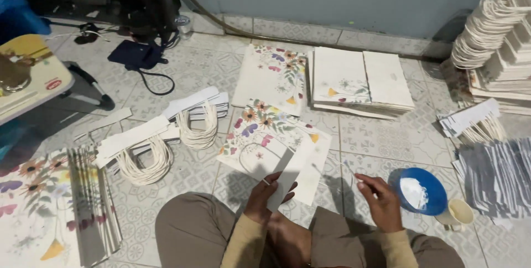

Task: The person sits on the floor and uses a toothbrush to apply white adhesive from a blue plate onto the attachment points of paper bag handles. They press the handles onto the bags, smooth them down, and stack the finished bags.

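The left hand (269, 190) pinched 1 white card strip (281, 184) over the flowery paper bag (271, 138). The right hand (378, 199) gripped a thin brush (349, 169), close to the blue glue bowl (422, 191) for easy dipping.

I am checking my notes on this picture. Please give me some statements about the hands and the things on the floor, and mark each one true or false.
1. The left hand holds a white paper strip. True.
2. The right hand rests inside the blue bowl. False: it is beside the bowl, holding a thin stick-like tool; its kind cannot be told.
3. A flowered paper bag lies flat in front of the person. True.
4. The loops of white cord handles hang on the wall. False: they lie on the tiled floor.
5. The blue bowl holds something white. True.
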